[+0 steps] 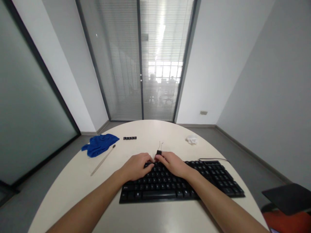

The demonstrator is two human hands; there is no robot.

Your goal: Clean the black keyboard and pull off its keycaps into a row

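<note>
My right hand (173,163) is closed around the black handle of a keycap puller (159,152), and its two thin wires point away from me. Beside it, my left hand (138,166) rests over the upper left of a black keyboard (160,186). Its thumb and fingers are curled together near the puller. Whatever lies between those fingertips is too small to make out. The keyboard lies flat under both hands, which cover part of its top rows.
A short row of several loose black keycaps (130,138) sits farther back on the round table (80,200). To the left are a blue cloth (100,144) and a thin brush (103,160). A crumpled white tissue (191,139) lies back right, and the keyboard's cable (213,159) runs behind it.
</note>
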